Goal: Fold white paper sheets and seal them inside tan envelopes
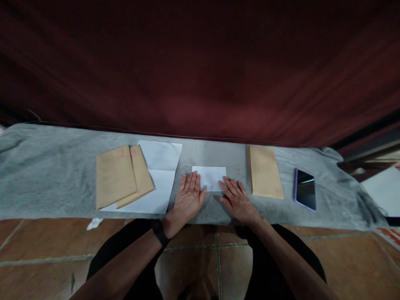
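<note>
A small white rectangle of paper point(211, 177) lies on the grey cloth-covered table point(215, 152) in front of me. My left hand point(189, 196) rests palm down at its left end, fingers straight and thumb out to the side. At the paper's right end lies my right hand point(239, 202), its fingers spread and pointing up and to the left. Neither hand grips anything. Further left, two brown envelopes point(115, 177) overlap on larger creased white sheets point(161, 183). To the right of my right hand sits a stack of brown envelopes point(266, 171).
A phone point(305, 189) in a purple case lies on the cloth at the right. Behind the table hangs a dark red curtain point(200, 83). A crumpled white scrap point(94, 223) is on the tiled floor point(46, 241). White paper point(384, 189) shows at the far right.
</note>
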Tool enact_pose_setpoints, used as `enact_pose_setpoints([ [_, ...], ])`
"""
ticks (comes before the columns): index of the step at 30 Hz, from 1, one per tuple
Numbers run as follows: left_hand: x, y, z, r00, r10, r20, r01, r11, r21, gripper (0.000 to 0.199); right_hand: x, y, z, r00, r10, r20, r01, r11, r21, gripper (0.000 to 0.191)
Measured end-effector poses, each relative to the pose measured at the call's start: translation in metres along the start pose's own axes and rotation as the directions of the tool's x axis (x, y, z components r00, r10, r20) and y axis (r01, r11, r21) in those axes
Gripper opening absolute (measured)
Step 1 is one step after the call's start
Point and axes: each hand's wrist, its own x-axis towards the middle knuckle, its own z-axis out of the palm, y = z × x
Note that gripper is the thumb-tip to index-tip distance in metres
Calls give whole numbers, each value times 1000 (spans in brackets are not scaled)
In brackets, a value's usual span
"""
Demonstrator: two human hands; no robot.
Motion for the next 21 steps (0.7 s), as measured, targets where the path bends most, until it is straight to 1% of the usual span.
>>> enact_pose_setpoints([
  [2, 5, 4, -3, 998, 55, 3, -55, 998, -22, 55, 3, 2, -3, 1000, 0, 15, -1, 999, 32, 53],
  [3, 7, 7, -4, 994, 113, 13, -112, 993, -44, 54, 5, 3, -4, 1000, 1, 19, -2, 999, 54, 51],
  [5, 11, 17, -4, 969, 245, 42, -240, 966, -100, 51, 9, 8, -7, 1000, 8, 9, -9, 994, 110, 48],
  [7, 13, 28, -1, 944, 321, 71, -309, 941, -139, 52, 14, 13, -7, 999, 19, -28, -14, 985, 170, 46],
  [10, 15, 41, 3, 942, 324, 84, -310, 940, -143, 53, 21, 20, -6, 995, 21, -99, 2, 973, 230, 46],
  [13, 21, 47, 4, 949, 301, 89, -290, 949, -122, 51, 26, 22, -6, 990, 42, -134, -6, 967, 253, 46],
  [17, 33, 52, 5, 966, 241, 96, -232, 968, -91, 47, 32, 22, -10, 986, 107, -129, -70, 962, 265, 41],
  [21, 39, 58, 13, 977, 203, 67, -197, 977, -83, 50, 38, 21, -13, 983, 146, -112, -112, 958, 265, 41],
])
